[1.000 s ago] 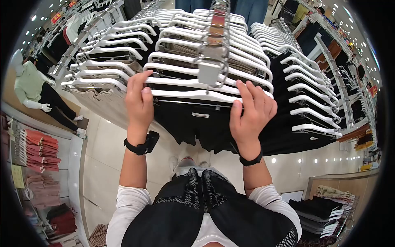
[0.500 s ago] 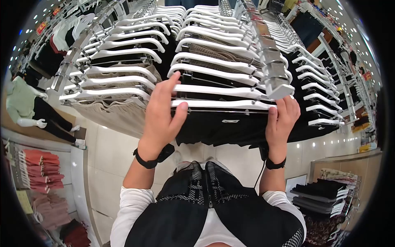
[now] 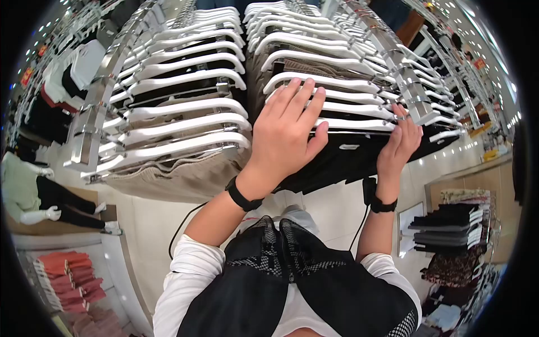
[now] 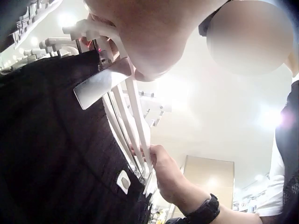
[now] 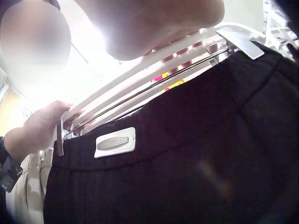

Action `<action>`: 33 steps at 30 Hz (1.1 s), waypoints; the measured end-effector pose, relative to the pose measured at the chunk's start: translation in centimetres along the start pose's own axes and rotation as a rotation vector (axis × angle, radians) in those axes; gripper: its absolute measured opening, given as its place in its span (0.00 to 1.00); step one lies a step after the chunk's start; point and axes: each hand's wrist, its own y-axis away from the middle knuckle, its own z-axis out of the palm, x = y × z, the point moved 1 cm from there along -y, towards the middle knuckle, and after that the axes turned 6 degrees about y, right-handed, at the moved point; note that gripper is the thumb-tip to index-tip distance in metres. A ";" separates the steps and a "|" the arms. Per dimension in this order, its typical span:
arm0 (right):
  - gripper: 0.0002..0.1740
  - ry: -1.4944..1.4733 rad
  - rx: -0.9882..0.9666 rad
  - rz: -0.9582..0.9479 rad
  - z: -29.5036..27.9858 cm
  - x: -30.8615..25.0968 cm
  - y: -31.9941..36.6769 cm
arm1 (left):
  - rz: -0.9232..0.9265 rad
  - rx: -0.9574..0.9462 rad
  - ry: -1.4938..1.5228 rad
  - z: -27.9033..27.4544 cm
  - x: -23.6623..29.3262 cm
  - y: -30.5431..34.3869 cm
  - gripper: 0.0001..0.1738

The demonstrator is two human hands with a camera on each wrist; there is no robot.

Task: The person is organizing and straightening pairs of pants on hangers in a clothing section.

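My left hand (image 3: 286,129) reaches over the left ends of several white hangers (image 3: 362,124), its thumb at the front hanger and its fingers across those behind. At their right ends, by the rail tip, my right hand (image 3: 398,140) holds the same group, thumb in front. In the left wrist view, the right hand (image 4: 163,170) shows its fingers behind the hangers. Black pants (image 5: 187,140) hang from the front hanger by a metal clip (image 5: 240,44). A small pale tag (image 5: 115,142) sits at their waistband.
Beige pants (image 3: 185,177) hang on the left, below a metal rail (image 3: 98,112). Another rail (image 3: 407,90) ends close to my right hand. A mannequin (image 3: 19,185) stands at far left. Pink clothes (image 3: 70,281) hang lower left, dark clothes (image 3: 449,224) lower right.
The rack has shifted rightward in the head view, bringing the beige pants closer to the middle. My left hand's fingers now lie further over the hangers; the right hand stays at their right ends.
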 end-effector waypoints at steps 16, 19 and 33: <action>0.28 0.102 -0.101 0.098 -1.0 -0.7 0.2 | 0.012 0.065 0.091 1.0 -0.8 0.6 0.23; 0.26 0.118 -0.026 0.051 -0.9 -0.9 0.0 | 0.005 0.071 0.121 0.8 -0.7 0.5 0.22; 0.26 0.123 0.015 0.051 -0.6 -1.0 0.6 | 0.024 0.111 0.154 1.1 -1.1 0.6 0.20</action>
